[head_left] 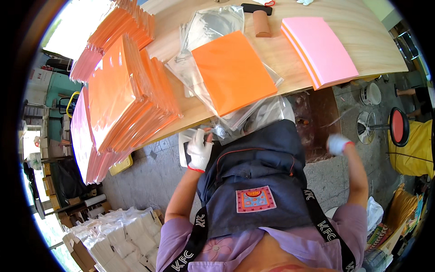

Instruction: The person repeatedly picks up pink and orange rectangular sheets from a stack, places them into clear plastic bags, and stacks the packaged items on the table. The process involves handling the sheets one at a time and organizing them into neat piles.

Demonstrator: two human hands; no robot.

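My left hand, in a white knit glove with a red cuff, is just below the table's front edge. Its fingers look loosely apart, with bare tips near the corner of the clear plastic bags; no grip on them shows. On those bags lies an orange sheet stack, tilted and reaching the edge. My right hand, gloved likewise, hangs out to the right over the floor, away from the table. Motion smears its fingers, and nothing can be made out in it. A pink and orange paper stack sits at the table's right.
Tall piles of orange packs in clear wrap crowd the table's left. A brown cylinder and a black flat object lie at the back. To the right are a red-seated stool, a white bucket and a yellow bundle.
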